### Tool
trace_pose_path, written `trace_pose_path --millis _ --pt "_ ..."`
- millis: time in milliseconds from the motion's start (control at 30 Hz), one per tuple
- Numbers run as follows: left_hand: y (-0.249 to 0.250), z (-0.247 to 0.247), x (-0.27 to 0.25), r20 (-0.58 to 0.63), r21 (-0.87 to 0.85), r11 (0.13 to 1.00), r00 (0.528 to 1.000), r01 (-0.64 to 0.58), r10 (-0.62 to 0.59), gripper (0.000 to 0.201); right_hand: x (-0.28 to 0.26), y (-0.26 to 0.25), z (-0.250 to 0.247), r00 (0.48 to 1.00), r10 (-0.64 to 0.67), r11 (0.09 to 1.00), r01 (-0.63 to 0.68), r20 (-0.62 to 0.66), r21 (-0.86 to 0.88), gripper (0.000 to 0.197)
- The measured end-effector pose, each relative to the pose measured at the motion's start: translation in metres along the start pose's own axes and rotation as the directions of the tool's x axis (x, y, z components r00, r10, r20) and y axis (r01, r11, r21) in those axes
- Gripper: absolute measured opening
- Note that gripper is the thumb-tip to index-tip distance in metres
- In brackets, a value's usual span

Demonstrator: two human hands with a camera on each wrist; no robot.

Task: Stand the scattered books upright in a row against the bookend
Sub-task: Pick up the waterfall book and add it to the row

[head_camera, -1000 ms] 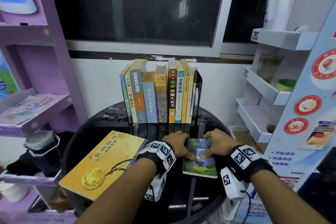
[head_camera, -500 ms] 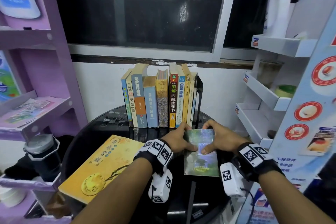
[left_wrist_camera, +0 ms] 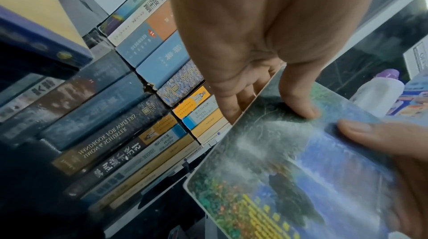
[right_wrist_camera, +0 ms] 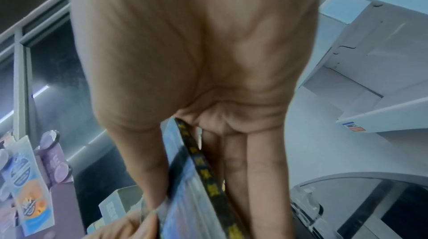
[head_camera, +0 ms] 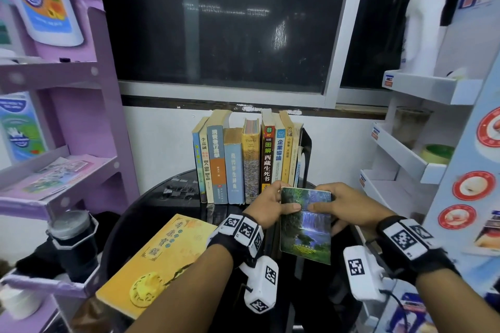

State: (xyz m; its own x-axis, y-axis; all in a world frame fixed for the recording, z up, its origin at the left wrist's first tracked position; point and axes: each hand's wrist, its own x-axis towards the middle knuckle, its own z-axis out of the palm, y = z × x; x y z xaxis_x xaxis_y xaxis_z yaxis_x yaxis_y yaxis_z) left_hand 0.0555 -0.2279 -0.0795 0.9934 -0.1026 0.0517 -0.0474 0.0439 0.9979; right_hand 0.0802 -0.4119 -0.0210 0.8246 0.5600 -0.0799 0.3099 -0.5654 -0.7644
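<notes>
You hold the waterfall-cover book (head_camera: 305,227) with both hands, lifted off the black round table (head_camera: 167,213). Your left hand (head_camera: 266,204) and right hand (head_camera: 342,204) each pinch it, thumb on cover, just near the upright row of books (head_camera: 243,162) against the black bookend (head_camera: 305,157).

My head camera looks forward and down over the round table (head_camera: 151,205) toward the wall. My left wrist camera looks along the palm, very near; my right does likewise. All three share the waterfall book (head_camera: 307,227) (left_wrist_camera: 289,179) (right_wrist_camera: 185,197).
</notes>
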Motion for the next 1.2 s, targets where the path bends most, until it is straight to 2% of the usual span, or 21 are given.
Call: trace_pose_path --millis 167,300,400,467,533,600,667,733,800,867,933,1100,1200 --pt "0.008 0.003 0.010 -0.023 -0.028 0.999 0.999 0.025 -0.026 0.026 0.003 -0.004 -0.006 0.998 -0.040 0.997 0.036 -0.044 -0.073 0.009" --pt "0.022 0.005 0.021 -0.133 0.171 0.985 0.991 0.026 -0.003 0.027 0.009 0.001 -0.008 0.986 -0.054 0.991 0.033 -0.160 -0.131 0.004" --pt "0.037 0.004 0.029 -0.230 0.343 0.938 0.963 -0.053 0.139 0.036 0.016 0.005 -0.010 0.963 -0.061 0.985 0.015 -0.262 -0.174 0.005" --pt "0.049 0.004 0.034 -0.282 0.419 0.898 0.922 -0.131 0.266 0.033 0.023 0.008 -0.011 0.939 -0.079 0.974 0.000 -0.336 -0.228 0.008" --pt "0.061 0.004 0.038 -0.325 0.500 0.841 0.856 -0.205 0.402 0.029 0.030 0.012 -0.011 0.914 -0.094 0.968 -0.009 -0.396 -0.251 0.007" --pt "0.072 0.005 0.044 -0.335 0.613 0.747 0.772 -0.257 0.540 0.026 0.038 0.016 -0.012 0.895 -0.096 0.967 -0.020 -0.436 -0.254 0.006" --pt "0.081 0.004 0.052 -0.301 0.717 0.641 0.708 -0.274 0.639 0.026 0.046 0.020 -0.012 0.880 -0.084 0.967 -0.041 -0.468 -0.251 0.005" --pt "0.089 0.003 0.060 -0.259 0.794 0.549 0.672 -0.260 0.694 0.029 0.053 0.022 -0.012 0.867 -0.070 0.966 -0.064 -0.492 -0.251 0.006" --pt "0.095 0.001 0.068 -0.214 0.872 0.444 0.655 -0.207 0.725 0.032 0.059 0.022 -0.011 0.861 -0.051 0.966 -0.086 -0.507 -0.244 0.008" --pt "0.098 -0.003 0.077 -0.172 0.927 0.349 0.675 -0.135 0.717 0.038 0.063 0.021 -0.009 0.857 -0.036 0.962 -0.109 -0.514 -0.249 0.009" --pt "0.096 -0.008 0.086 -0.154 0.951 0.299 0.717 -0.079 0.680 0.044 0.069 0.021 -0.006 0.849 -0.036 0.959 -0.119 -0.528 -0.257 0.008" --pt "0.086 -0.021 0.099 -0.147 0.966 0.259 0.823 0.000 0.549 0.052 0.083 0.023 0.004 0.845 -0.038 0.962 -0.114 -0.533 -0.249 0.013" --pt "0.082 -0.026 0.102 -0.121 0.972 0.235 0.828 -0.013 0.547 0.052 0.089 0.021 0.008 0.856 -0.062 0.961 -0.086 -0.513 -0.261 0.016"
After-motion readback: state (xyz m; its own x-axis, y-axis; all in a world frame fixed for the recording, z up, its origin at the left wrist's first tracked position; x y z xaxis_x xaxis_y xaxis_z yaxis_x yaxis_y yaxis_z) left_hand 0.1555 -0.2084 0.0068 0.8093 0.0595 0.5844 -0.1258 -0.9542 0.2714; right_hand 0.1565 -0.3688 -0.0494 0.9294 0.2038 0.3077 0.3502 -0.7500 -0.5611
